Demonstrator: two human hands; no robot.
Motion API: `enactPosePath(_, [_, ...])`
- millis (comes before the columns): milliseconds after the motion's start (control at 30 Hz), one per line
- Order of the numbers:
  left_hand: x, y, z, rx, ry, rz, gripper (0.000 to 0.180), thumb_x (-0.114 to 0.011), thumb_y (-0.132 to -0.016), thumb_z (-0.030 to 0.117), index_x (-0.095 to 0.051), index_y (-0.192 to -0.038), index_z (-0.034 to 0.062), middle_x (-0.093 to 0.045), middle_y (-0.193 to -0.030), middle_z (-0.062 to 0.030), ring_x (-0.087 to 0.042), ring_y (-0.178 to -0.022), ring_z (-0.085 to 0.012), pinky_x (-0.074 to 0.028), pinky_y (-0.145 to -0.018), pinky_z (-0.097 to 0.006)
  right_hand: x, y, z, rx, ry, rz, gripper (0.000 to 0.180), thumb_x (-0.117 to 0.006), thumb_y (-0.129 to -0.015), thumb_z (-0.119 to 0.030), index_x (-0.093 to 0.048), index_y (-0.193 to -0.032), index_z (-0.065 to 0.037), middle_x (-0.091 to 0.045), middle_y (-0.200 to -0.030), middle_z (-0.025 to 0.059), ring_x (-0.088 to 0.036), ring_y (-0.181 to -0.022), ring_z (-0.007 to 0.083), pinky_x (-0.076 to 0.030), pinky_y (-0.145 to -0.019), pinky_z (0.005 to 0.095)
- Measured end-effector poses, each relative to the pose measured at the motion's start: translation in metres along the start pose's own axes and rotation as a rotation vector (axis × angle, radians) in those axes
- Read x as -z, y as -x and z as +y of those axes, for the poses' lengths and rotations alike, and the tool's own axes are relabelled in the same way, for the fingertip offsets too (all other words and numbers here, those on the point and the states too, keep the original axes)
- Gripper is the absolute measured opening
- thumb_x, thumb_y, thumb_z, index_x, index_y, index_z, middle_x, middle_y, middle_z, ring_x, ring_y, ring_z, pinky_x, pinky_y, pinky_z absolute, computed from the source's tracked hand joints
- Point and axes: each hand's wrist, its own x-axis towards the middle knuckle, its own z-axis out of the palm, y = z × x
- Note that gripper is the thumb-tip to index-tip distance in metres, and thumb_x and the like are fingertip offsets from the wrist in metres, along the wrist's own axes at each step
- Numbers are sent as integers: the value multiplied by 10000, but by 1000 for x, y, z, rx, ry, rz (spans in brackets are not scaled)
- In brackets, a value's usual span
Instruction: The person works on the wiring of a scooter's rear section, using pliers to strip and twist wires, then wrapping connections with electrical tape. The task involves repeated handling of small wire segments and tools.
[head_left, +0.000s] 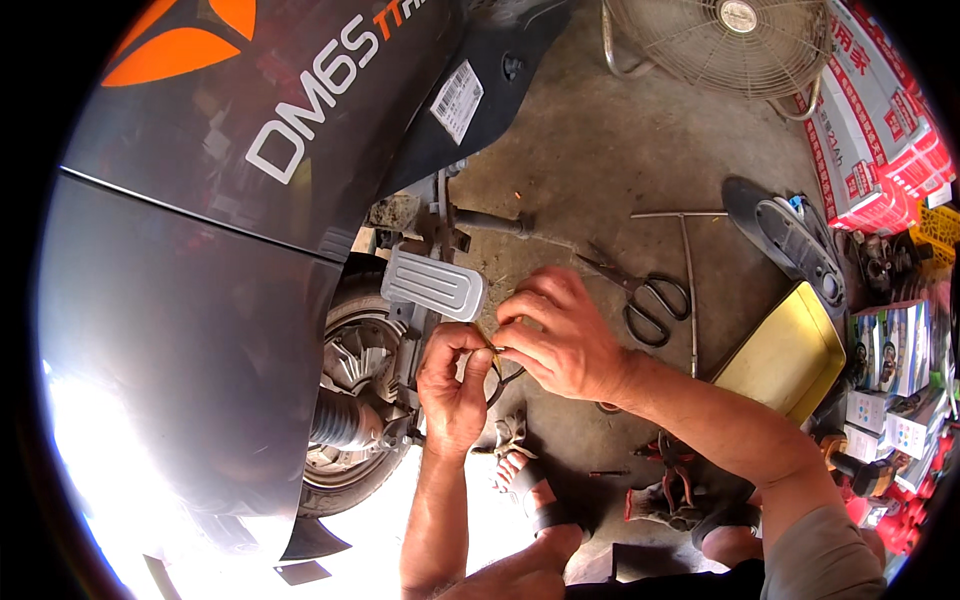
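Observation:
My left hand point(453, 385) and my right hand point(562, 335) meet just below a silver ribbed footrest point(435, 284) on the side of a dark grey scooter point(200, 260). Between the fingertips of both hands sits a small thin wire or clip end point(494, 350), pinched by both. A dark loop of wire point(505, 380) hangs under the fingers. The scooter's rear wheel hub point(355, 360) and its black suspension boot point(335, 425) lie just left of my left hand.
Black-handled scissors point(645, 295) and a T-shaped metal wrench point(688, 270) lie on the concrete floor to the right. A yellow tray point(785, 355), a scooter body panel point(795, 245), boxes point(880, 120), a floor fan point(725, 35) and red-handled pliers point(670, 480) surround them. My sandalled feet point(530, 480) rest below.

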Motion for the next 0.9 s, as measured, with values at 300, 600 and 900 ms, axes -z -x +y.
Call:
enactPosePath(300, [3,1,0,103,95,-27,95,-599,-864,-46,-542,-885,27,-546,-874,-32,-511,-824,-132,-438,-793,-263,-5,-4,-1,-31,16,-63,137,-699,-702,-102,-608,-805,-113,-592,-858,9,-551,-940,206,-382,-953,474])
enactPosePath(600, [3,-2,-1,-23,12,-51,128,-605,-842,-71,-541,-885,31,-550,-873,-39,-518,-832,-147,-434,-801,-272,3,-28,5,-954,-803,-546,132,-607,-808,-106,-599,-701,-29,-529,-607,34,-495,-590,154,-409,-608,297])
enactPosePath(900, [4,1,-4,56,144,-50,130,-600,-853,-70,-542,-910,32,-546,-886,-44,-521,-829,-147,-436,-802,-272,-1,-3,10,-759,-783,-301,61,-603,-852,-81,-610,-813,-34,-576,-724,60,-512,-653,143,-408,-657,317])
